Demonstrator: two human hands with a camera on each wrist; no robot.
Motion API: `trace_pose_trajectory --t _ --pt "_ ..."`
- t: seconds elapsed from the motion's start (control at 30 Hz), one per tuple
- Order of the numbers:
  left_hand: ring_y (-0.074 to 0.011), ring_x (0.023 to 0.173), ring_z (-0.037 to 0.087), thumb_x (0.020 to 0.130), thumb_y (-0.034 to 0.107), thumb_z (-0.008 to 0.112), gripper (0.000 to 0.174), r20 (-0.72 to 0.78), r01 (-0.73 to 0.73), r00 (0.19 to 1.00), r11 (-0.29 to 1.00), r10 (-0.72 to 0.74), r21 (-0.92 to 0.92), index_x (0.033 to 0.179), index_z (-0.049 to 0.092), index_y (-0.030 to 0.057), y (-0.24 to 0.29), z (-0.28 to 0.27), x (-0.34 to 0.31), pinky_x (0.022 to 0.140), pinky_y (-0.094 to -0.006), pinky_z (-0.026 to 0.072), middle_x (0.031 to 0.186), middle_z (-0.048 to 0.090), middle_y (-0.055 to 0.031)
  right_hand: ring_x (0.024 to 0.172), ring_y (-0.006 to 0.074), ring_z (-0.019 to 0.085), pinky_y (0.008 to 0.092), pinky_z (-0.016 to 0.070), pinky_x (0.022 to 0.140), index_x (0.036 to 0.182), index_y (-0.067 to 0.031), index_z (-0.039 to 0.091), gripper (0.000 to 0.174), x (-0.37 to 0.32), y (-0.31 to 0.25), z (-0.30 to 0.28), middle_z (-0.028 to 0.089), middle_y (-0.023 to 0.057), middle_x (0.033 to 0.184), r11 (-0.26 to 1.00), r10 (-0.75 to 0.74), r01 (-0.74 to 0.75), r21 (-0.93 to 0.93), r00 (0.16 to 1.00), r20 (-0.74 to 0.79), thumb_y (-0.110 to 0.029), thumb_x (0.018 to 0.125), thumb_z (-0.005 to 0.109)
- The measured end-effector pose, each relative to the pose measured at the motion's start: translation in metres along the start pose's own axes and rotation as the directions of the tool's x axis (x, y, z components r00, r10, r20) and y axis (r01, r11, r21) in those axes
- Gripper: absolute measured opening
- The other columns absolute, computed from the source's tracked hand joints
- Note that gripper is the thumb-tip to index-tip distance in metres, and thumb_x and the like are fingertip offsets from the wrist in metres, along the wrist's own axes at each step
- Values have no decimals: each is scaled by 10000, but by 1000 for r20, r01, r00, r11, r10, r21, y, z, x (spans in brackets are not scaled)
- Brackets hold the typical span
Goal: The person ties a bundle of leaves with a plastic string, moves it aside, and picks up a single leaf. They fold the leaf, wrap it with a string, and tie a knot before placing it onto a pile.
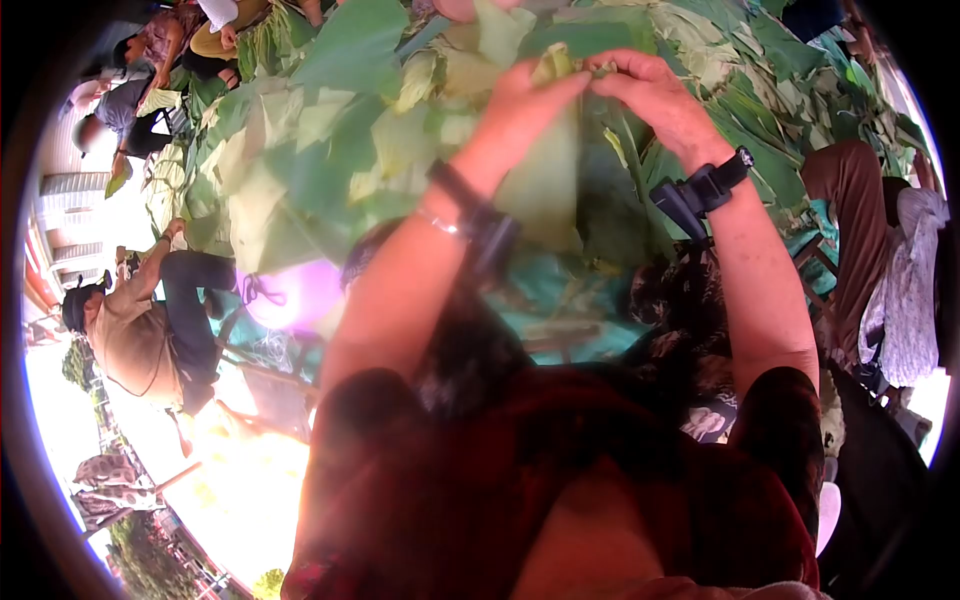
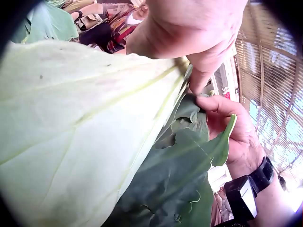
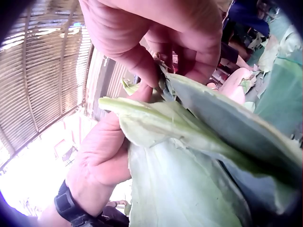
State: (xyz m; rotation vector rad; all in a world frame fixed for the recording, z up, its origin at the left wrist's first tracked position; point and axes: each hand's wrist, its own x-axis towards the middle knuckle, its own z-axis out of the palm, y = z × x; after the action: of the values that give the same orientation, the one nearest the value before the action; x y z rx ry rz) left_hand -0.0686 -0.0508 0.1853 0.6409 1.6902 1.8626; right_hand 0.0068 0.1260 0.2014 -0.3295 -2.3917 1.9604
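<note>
Large leaves hang from my two hands, which meet at the leaves' top ends. My left hand (image 1: 515, 115) pinches the gathered end of a broad leaf with a pale underside (image 2: 80, 123). Close beside it, my right hand (image 1: 665, 105) grips the leaves with thumb and fingertips. A dark green leaf (image 2: 165, 175) with small tears and a curled stalk end hangs behind the pale one in the left wrist view. In the right wrist view, folded leaves (image 3: 189, 179) with a thick pale rib spread below the fingers. The fingers hide the exact pinch point.
A wide heap of green and pale leaves (image 1: 330, 130) spreads in front of me. A person in a tan shirt (image 1: 140, 340) sits at the left, with other people farther back. A purple bag (image 1: 295, 295) is near my left arm. Brown cloth (image 1: 845, 220) hangs at the right.
</note>
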Motion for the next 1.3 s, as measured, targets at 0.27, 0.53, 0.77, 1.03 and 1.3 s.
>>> trace_pose_trajectory --t 0.27,0.53,0.77,1.03,1.3 --pt "-110 872 624 873 156 692 264 7 -36 999 995 35 92 1087 662 4 -2 -4 0 747 -263 507 979 676 -36 854 55 517 228 385 775 1081 -127 703 242 -7 -9 1 629 -56 925 998 35 -37 56 999 38 -174 851 642" --pt "-89 789 605 870 103 639 188 -158 -62 983 981 92 183 1027 684 10 -12 -3 2 695 -261 495 912 678 -16 713 32 464 216 372 666 1046 -127 722 203 4 5 -10 607 -77 850 980 69 -37 196 985 -159 -191 865 655" --pt "-115 761 614 832 138 638 221 -247 -183 945 973 213 142 1018 678 26 -19 19 1 683 -295 506 859 692 -36 755 48 514 226 432 697 1072 -85 697 215 5 0 2 619 -55 878 949 19 68 308 962 -271 -156 869 679" --pt "-157 921 623 863 211 662 376 -147 -159 974 982 174 104 1168 610 -3 -3 26 -7 805 -306 500 995 674 -66 933 83 595 252 471 823 1130 -83 671 260 4 0 0 666 -14 1018 927 -59 113 359 986 -157 -156 881 685" --pt "-181 1103 554 877 192 689 540 52 -310 951 945 306 102 1317 478 -38 4 31 -10 941 -316 456 1182 598 -119 898 117 627 253 488 831 1161 -42 656 324 2 -11 -9 672 13 994 905 -75 124 407 988 -133 -186 873 690"
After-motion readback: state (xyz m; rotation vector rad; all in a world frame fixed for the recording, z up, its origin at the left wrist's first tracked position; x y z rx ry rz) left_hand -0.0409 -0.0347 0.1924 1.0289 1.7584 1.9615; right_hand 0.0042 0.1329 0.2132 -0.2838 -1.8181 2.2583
